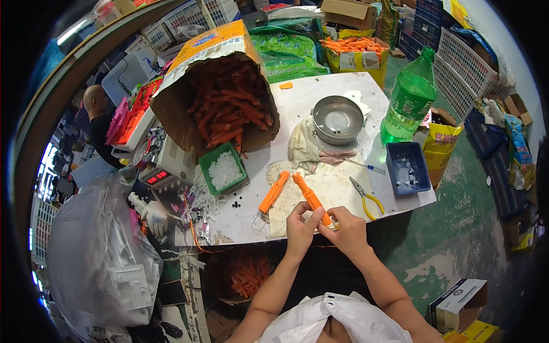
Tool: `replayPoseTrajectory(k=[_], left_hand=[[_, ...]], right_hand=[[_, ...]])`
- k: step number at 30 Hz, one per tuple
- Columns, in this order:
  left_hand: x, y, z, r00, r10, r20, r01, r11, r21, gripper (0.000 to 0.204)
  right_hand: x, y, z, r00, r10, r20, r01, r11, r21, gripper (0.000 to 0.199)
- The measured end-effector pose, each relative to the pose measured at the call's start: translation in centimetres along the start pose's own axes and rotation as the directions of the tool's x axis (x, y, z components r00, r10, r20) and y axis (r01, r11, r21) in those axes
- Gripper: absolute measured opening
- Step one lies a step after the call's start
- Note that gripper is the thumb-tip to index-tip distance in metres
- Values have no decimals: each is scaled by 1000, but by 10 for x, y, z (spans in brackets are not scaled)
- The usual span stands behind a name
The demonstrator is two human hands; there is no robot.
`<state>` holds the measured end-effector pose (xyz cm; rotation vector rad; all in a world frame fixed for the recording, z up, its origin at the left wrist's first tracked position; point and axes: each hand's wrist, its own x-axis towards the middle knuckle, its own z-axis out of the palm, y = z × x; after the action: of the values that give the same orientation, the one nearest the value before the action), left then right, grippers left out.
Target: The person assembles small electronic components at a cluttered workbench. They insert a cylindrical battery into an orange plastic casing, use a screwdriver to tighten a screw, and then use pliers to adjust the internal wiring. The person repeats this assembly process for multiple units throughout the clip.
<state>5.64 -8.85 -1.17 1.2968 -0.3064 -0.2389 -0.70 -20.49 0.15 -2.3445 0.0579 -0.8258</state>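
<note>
Both my hands are closed on a long orange plastic piece [309, 195] that narrows to a stepped tip pointing away from me. My left hand [301, 233] grips its near part from the left, and my right hand [347, 233] pinches its near end from the right. A second orange plastic piece [273, 192] lies on the stained sheet [280, 220] just left of them. To the right rest pliers with yellow handles [368, 200]. The fingers hide the near end of the held piece.
A tipped carton [160, 108] full of orange pieces stands at the back left. In front are a green tray [237, 182] of clear parts and a power unit [171, 163]. Rightward are a metal bowl [338, 137], green bottle [407, 100] and blue bin [426, 183]. A person [103, 123] sits far left.
</note>
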Motion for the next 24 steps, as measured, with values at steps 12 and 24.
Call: replayPoseTrajectory(k=[12, 24], left_hand=[[2, -1, 0, 1000, -20, 0, 20, 998, -61, 24], [13, -10, -1, 987, 162, 19, -161, 950, 269, 33]], right_hand=[[0, 3, 4, 999, -40, 35, 41, 999, -35, 26], [19, 26, -6, 996, 75, -53, -78, 996, -38, 21]])
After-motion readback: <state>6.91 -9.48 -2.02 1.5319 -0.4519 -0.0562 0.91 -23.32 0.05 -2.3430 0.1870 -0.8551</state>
